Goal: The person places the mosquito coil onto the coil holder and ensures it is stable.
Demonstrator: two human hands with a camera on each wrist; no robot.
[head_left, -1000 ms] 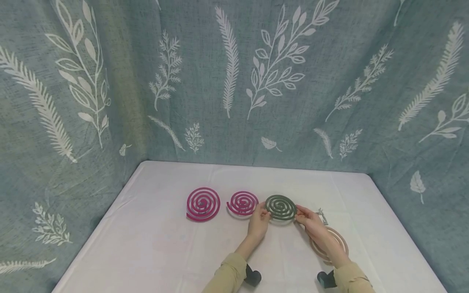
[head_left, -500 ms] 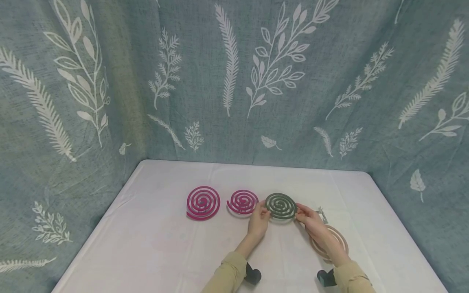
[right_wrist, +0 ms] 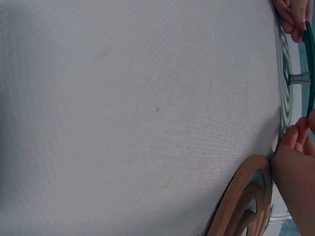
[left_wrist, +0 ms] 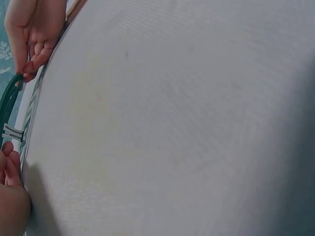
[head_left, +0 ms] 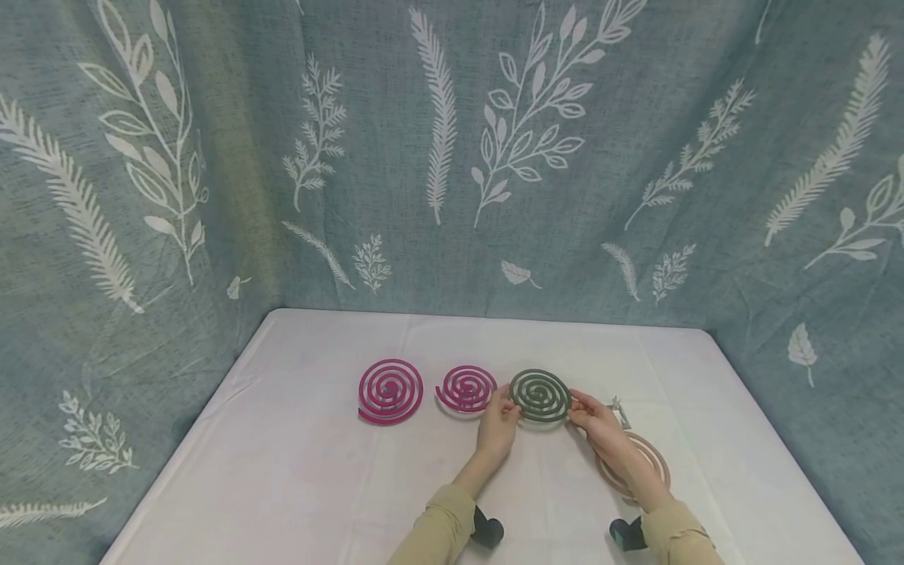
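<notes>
A green mosquito coil (head_left: 540, 395) is held level between my two hands. My left hand (head_left: 497, 428) pinches its left edge, and my right hand (head_left: 603, 431) pinches the right edge. Under the coil's middle, a small metal stand (left_wrist: 13, 133) meets its underside in the left wrist view; from the right, the same stand (right_wrist: 299, 78) shows as a grey upright. Just left of my left hand is a magenta coil (head_left: 468, 389), raised above the table with a shadow beneath. Farther left lies a second magenta coil (head_left: 391, 392).
A brown coil (head_left: 660, 463) lies under my right wrist, partly hidden. Behind it sits another small metal stand (head_left: 621, 413). White cloth covers the table (head_left: 297, 471); a patterned blue-green curtain (head_left: 395, 157) stands along its back and sides.
</notes>
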